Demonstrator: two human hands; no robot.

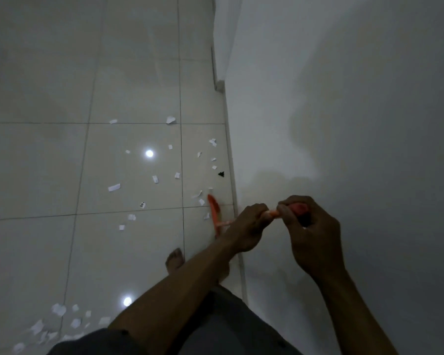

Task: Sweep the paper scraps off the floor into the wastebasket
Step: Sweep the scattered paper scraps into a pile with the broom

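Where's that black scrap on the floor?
In the head view, the black scrap lies on the floor right of centre, close to the wall, just beyond the orange broom.

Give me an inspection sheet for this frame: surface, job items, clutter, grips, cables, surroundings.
surface: glossy tiled floor, two bright light reflections on it.
job's things: white paper scraps scattered across the middle tiles; denser pile at bottom left; orange broom, head down on the floor beside the wall; wastebasket not in view.
clutter: one small black scrap near the foot of the wall.
grips: left hand and right hand both curled round the broom's handle, right at the top end.
cables: nothing seen.
surroundings: plain white wall on the right; a bare foot on the tiles.
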